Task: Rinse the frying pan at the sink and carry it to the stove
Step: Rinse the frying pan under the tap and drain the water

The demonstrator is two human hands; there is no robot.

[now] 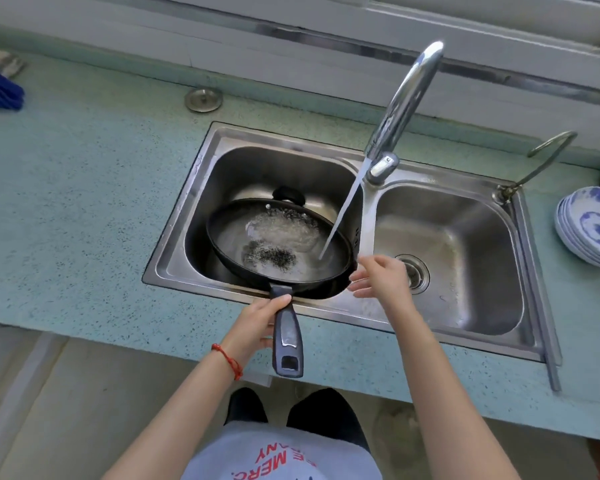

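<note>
A black frying pan point(229, 237) hangs over the left basin of the steel double sink point(201, 168). Water and a dark scrubbing pad point(269, 258) lie inside it. My left hand point(257, 323) grips the pan's dark handle point(288, 337) over the counter's front edge. A stream of water point(343, 209) runs from the chrome tap point(402, 105) into the pan's right side. My right hand point(381, 278) hovers just right of the pan's rim, fingers apart, holding nothing. The stove is out of view.
A pot lid with a black knob point(288, 195) lies in the left basin behind the pan. Stacked blue-and-white plates point(593, 226) sit on the teal counter at right. A blue glove point(0, 91) lies far left. A thin second tap point(541, 161) stands behind the right basin.
</note>
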